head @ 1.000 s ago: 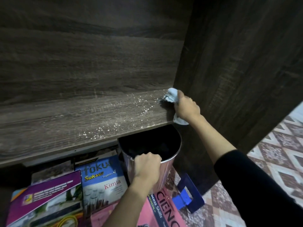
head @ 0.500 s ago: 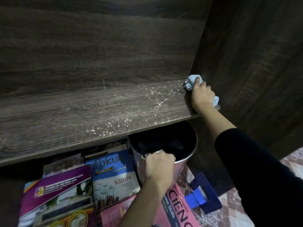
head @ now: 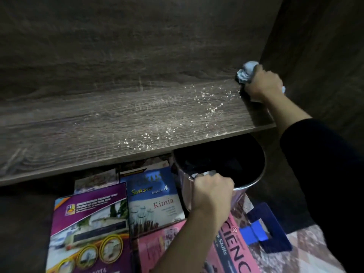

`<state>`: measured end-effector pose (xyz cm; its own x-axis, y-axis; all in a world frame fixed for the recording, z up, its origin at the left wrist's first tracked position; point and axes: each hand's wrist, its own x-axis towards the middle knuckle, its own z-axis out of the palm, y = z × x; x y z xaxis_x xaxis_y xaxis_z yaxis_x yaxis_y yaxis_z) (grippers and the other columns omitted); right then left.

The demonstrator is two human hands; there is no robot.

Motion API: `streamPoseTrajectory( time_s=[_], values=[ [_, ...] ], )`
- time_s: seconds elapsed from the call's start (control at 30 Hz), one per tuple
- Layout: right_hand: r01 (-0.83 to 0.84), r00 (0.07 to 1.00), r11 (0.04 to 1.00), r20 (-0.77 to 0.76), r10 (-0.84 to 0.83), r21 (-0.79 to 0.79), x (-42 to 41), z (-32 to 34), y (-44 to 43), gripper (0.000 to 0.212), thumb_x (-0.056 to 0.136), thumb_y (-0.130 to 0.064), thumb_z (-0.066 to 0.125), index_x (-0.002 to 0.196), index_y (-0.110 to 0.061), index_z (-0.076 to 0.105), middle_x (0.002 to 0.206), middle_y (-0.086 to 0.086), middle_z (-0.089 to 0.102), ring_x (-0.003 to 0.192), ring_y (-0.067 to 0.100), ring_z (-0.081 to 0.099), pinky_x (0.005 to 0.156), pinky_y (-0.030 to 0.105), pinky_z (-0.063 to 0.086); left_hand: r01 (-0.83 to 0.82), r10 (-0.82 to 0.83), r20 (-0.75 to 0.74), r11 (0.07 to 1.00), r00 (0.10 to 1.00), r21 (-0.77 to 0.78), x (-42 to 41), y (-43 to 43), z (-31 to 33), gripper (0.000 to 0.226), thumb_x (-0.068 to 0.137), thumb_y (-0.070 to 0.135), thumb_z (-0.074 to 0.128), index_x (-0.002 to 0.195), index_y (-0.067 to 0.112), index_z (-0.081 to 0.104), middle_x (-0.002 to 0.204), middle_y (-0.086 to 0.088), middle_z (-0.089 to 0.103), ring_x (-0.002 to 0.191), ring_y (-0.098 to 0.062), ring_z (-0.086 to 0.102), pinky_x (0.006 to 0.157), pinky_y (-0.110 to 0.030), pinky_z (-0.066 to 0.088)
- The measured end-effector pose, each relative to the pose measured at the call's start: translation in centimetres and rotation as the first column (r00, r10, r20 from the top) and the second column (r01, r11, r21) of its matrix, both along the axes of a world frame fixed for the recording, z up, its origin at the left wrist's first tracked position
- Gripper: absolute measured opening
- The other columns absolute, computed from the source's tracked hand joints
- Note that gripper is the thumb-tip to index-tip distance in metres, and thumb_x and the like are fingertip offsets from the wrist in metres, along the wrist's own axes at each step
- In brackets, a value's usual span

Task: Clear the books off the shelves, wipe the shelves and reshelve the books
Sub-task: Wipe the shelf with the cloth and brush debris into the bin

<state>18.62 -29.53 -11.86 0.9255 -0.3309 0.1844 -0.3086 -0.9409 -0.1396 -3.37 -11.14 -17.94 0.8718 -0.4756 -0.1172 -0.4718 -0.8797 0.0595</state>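
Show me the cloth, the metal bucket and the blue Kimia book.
cloth [head: 245,72]: head view, crumpled free end.
metal bucket [head: 185,194]: head view, shiny left wall.
blue Kimia book [head: 155,196]: head view, middle of cover.

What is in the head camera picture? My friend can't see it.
The right hand grips a crumpled pale blue cloth in the back right corner of a white-flecked wooden shelf. The left hand holds a metal bucket just below the shelf's front edge, beside textbooks.
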Motion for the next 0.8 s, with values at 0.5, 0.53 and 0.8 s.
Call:
streamPoseTrajectory(
  time_s=[0.5, 0.53, 0.8],
  values=[
    [-0.111, 0.988, 0.99, 0.119, 0.1, 0.084, -2.7, 2.5, 0.2, 0.044, 0.093, -0.02, 0.052, 0.137, -0.016, 0.047, 0.132, 0.021, 0.052, 0.122, 0.041, 0.047, 0.096, 0.046, 0.041, -0.007, 0.007, -0.03, 1.0, 1.0, -0.001, 0.0, 0.1, 0.6, 0.027, 0.089, 0.003, 0.05, 0.111, 0.016, 0.058, 0.107, -0.008, 0.066, 0.102, -0.03, 0.062, 0.07, -0.031, 0.031],
    [-0.055, 0.99, 0.998, 0.128, 0.055, 0.001, -2.7, 2.3, 0.2, 0.044, 0.093, -0.016, 0.051, 0.136, -0.011, 0.045, 0.132, 0.024, 0.05, 0.124, 0.042, 0.043, 0.096, 0.047, 0.04, -0.007, 0.007, -0.03, 1.0, 1.0, -0.001, 0.0, 0.1, 0.6, 0.026, 0.088, 0.003, 0.051, 0.11, 0.016, 0.059, 0.107, -0.008, 0.066, 0.102, -0.03, 0.062, 0.07, -0.031, 0.031],
    [0.035, 0.996, 0.991, -0.078, -0.045, -0.133, -0.4, 0.0, 0.6, 0.054, 0.093, -0.014, 0.051, 0.142, -0.001, 0.033, 0.145, 0.018, 0.034, 0.133, 0.038, 0.026, 0.102, 0.043, 0.032, -0.039, 0.039, -0.035, 0.999, 0.999, -0.006, 0.3, 0.5, 0.0, 0.021, 0.092, 0.009, 0.051, 0.108, 0.017, 0.063, 0.106, -0.007, 0.067, 0.102, -0.028, 0.063, 0.07, -0.03, 0.031]
  ],
)
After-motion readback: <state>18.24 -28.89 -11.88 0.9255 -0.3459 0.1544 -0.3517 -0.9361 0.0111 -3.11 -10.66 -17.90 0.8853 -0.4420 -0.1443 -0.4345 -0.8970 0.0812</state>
